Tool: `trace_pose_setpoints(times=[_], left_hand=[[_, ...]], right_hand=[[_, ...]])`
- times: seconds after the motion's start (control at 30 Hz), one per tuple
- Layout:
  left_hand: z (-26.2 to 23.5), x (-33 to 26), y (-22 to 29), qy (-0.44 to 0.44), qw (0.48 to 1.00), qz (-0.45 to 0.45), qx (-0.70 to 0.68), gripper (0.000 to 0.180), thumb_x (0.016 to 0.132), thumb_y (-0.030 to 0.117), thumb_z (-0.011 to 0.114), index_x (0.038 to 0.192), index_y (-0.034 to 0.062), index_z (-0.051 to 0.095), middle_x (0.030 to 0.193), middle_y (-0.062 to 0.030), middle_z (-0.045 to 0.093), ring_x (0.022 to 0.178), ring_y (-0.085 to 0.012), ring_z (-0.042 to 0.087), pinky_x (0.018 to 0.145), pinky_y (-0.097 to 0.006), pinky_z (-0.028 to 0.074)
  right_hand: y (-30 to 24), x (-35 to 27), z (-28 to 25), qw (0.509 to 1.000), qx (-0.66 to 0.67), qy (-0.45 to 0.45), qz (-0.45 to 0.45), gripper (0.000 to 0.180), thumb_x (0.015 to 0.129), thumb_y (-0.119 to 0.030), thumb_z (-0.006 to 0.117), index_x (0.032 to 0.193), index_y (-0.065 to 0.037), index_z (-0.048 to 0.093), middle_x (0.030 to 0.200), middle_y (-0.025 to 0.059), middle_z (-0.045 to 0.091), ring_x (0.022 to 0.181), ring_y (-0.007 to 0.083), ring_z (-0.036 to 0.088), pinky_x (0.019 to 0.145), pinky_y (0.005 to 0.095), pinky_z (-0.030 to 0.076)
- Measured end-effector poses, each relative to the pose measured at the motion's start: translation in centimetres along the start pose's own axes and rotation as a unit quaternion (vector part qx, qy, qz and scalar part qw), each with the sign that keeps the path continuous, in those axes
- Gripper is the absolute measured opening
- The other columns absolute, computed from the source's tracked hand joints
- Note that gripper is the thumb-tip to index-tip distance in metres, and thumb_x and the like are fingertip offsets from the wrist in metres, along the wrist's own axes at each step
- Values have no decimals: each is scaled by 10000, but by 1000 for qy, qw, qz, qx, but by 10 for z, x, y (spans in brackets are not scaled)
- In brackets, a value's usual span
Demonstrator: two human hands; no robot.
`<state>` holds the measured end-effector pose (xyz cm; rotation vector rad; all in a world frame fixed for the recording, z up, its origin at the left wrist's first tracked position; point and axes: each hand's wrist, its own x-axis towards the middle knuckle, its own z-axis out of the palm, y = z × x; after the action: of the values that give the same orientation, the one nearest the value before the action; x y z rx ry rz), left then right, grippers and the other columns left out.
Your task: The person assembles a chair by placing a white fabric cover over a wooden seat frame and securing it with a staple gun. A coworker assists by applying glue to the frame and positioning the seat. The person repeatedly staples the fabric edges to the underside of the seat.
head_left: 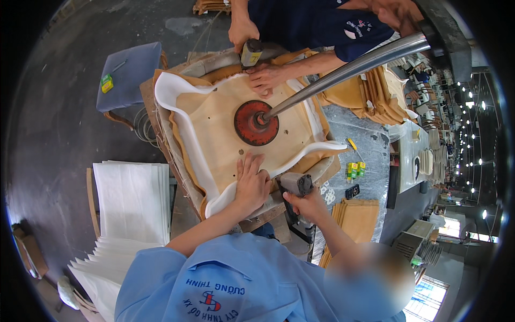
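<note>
On the wearer's side of the red round disc (257,123), the light blue shirt (214,279) bears dark blue lettering curving around a red-and-blue emblem, upside down in this view. Beyond the disc, the navy shirt (358,27) of a co-worker carries pale lettering with a small emblem, and the co-worker's power tool (251,53) has a yellow label whose mark is unclear. Right of the disc, green-and-yellow boxes (352,170) show print too small to read.
</note>
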<state>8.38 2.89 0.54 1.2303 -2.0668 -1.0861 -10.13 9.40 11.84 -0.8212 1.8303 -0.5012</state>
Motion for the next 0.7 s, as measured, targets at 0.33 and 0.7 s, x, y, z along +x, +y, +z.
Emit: trace_pose_setpoints(times=[0.33, 0.7], left_hand=[[11, -1, -1, 30, 999, 17, 0, 91, 892, 98, 749, 885, 12, 719, 1609, -186, 464, 1671, -473, 185, 1323, -715, 144], [8, 2, -7, 30, 1000, 0, -9, 64, 863, 62, 762, 876, 4, 739, 1601, -195, 460, 1645, -498, 246, 1317, -712, 179]], right_hand=[[-8, 3, 19, 995, -86, 48, 3, 318, 932, -240, 886, 1031, 4, 707, 704, 17, 661, 542, 112, 601, 518, 315, 475], [-6, -9, 17, 1000, -4, 19, 2, 264, 957, -216, 866, 974, -16, 695, 690, -6, 629, 535, 105, 584, 506, 307, 465]])
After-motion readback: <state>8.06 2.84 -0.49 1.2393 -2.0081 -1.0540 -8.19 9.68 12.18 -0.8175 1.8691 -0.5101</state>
